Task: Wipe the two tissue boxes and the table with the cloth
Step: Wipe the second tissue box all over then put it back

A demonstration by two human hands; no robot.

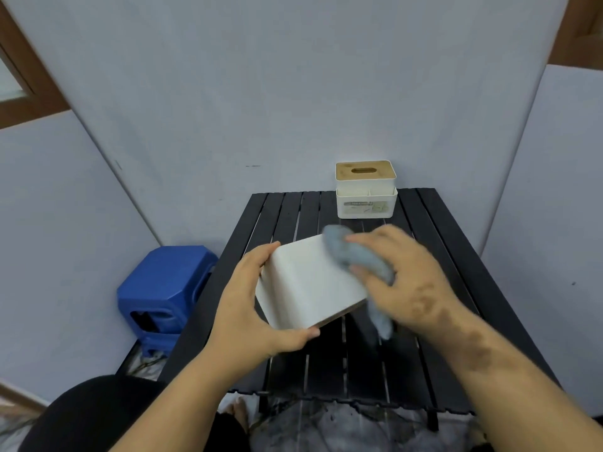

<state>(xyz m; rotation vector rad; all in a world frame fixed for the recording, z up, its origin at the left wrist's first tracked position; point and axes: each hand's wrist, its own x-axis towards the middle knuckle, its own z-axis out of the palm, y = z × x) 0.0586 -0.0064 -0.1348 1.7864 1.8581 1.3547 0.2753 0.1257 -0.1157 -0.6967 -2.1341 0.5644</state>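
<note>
Here, head view, only one: left hand (pixel 251 301) grips the near box (pixel 310 285), thumb at its lower corner, fingers curled over the far-left edge, holding it lifted and tilted above the table (pixel 456 256) so a broad white face turns up toward the camera, probably to expose it for wiping. Right hand (pixel 404 272) holds the bunched blue-grey cloth (pixel 355 256), fingers curled round it, pressing it on the box's upper right part; a loose tail of cloth hangs down past the box's right edge. Hand and cloth are blurred, so I judge a wipe stroke in hand. Second box (pixel 366 190), white with a wooden slotted lid, stands upright at the table's far edge, right of centre, well apart from the hands and looking untouched; task seems early, with this box and the tabletop left. Room: slatted black top is bare under and around the held box, free space left and right. Edges: near edge just below the forearms, left edge close under the left wrist, wall right behind the far box. Blue stool (pixel 163 285) sits on the floor just left of the table, below its level, so no obstacle to the strokes. Risk: hanging tail may snag a slat gap.
</note>
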